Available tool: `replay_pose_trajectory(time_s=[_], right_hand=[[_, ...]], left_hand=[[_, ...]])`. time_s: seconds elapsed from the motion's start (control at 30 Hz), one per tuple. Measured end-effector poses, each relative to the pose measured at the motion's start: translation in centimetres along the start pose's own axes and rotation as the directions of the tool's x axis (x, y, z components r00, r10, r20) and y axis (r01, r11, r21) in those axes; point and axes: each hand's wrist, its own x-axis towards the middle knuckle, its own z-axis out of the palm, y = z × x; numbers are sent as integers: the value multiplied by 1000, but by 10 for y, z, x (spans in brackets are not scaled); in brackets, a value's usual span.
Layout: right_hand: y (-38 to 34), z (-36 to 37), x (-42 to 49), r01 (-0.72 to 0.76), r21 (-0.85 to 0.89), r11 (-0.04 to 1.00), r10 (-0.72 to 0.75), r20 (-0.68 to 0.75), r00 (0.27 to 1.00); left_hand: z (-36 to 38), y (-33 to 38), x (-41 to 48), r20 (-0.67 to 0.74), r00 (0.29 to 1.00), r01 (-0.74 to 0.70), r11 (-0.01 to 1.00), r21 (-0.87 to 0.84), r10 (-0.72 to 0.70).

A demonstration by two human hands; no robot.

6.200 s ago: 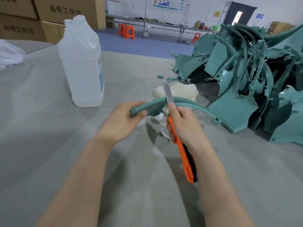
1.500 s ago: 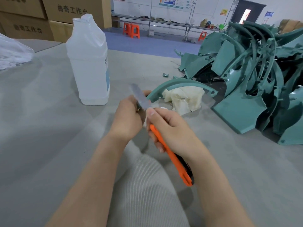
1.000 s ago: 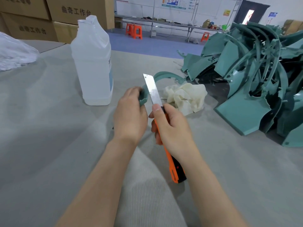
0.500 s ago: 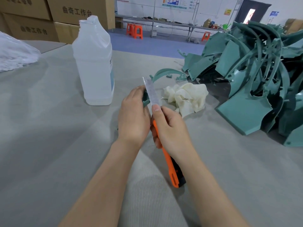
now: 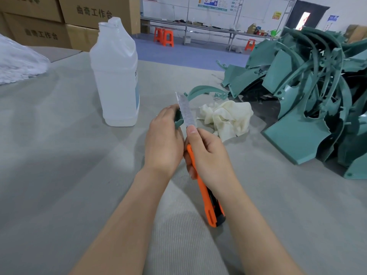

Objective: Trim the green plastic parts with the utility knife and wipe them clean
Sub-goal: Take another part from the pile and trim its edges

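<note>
My left hand grips one end of a curved green plastic part, which arcs away from me toward the pile. My right hand grips an orange utility knife, thumb pressed at the base of its long extended blade. The blade lies against the green end by my left fingers. A crumpled cream cloth lies on the table just right of the blade.
A tall translucent white bottle stands left of my hands. A big pile of green plastic parts fills the right side. A white plastic bag lies far left, with cardboard boxes behind. Grey cloth covers the table.
Over the last seconds I turned the green part so it points away from me. The blade tilted from left-leaning to nearly upright against the part's near end.
</note>
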Motion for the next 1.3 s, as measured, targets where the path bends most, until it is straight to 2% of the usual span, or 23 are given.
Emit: replay_pose_trajectory(time_s=[0.33, 0.7, 1.07, 1.17, 1.3], right_hand=[[3, 0, 1, 48, -108, 993, -47, 7, 999], [4, 3, 1, -5, -59, 998, 4, -27, 1000], [4, 2, 2, -5, -94, 996, 4, -9, 1000], [5, 2, 2, 32, -159, 987, -33, 2, 999], [7, 2, 2, 23, -159, 987, -24, -2, 1000]], left_hand=[[-1, 0, -2, 6, 1000, -21, 999, 40, 21], [2, -4, 0, 16, 1000, 13, 999, -51, -13], [2, -5, -1, 12, 1000, -16, 999, -45, 17], [1, -4, -2, 31, 999, -43, 999, -8, 43], [1, -3, -2, 34, 999, -32, 999, 19, 31]])
